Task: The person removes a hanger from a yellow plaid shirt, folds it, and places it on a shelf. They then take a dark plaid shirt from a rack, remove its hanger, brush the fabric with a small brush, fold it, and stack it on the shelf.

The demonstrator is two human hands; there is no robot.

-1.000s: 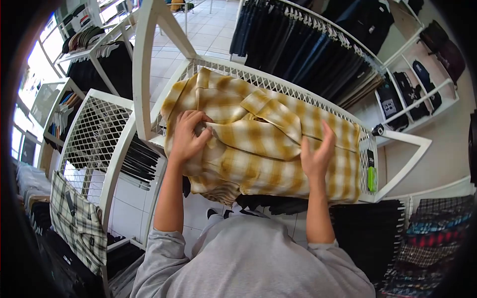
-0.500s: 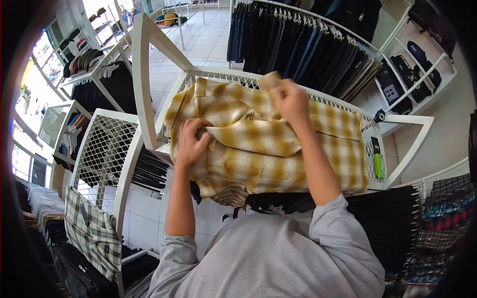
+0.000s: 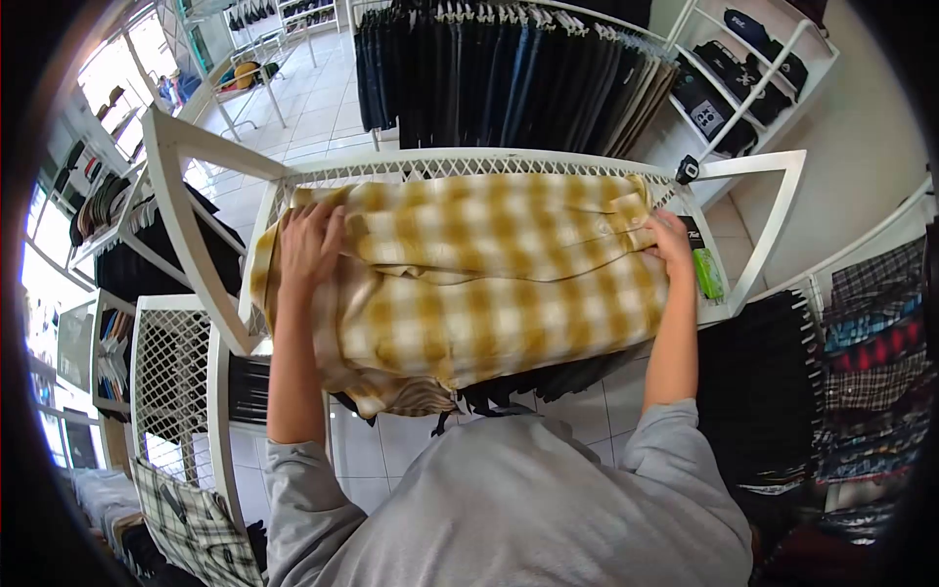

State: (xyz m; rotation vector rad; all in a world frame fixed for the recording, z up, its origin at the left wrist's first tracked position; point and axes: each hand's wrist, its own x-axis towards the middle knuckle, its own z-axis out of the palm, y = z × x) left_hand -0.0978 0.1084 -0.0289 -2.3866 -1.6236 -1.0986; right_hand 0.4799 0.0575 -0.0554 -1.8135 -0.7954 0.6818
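Observation:
A yellow-and-white plaid shirt [image 3: 509, 303] lies lengthwise on a white mesh-topped rack [image 3: 430, 155]. One sleeve is stretched along its upper side, with the cuff [image 3: 626, 217] near the right end. My left hand [image 3: 311, 245] rests on the shirt's left part, fingers laid over the fabric. At the right end, my right hand [image 3: 671, 241] has its fingers closed on the cuff's edge. The shirt's lower left corner hangs over the near edge of the rack, showing a striped lining.
Beside my right hand lie a bright green packet [image 3: 707, 274] and a small black device [image 3: 688, 169] on the rack's frame. Jeans [image 3: 489, 78] hang behind. Plaid clothes [image 3: 873, 372] hang at the right, and a checked shirt [image 3: 191, 519] at the lower left.
My right hand has moved right and down with the cuff, and the sleeve now lies straight along the shirt. My left hand has spread on the fabric. The view has shifted right.

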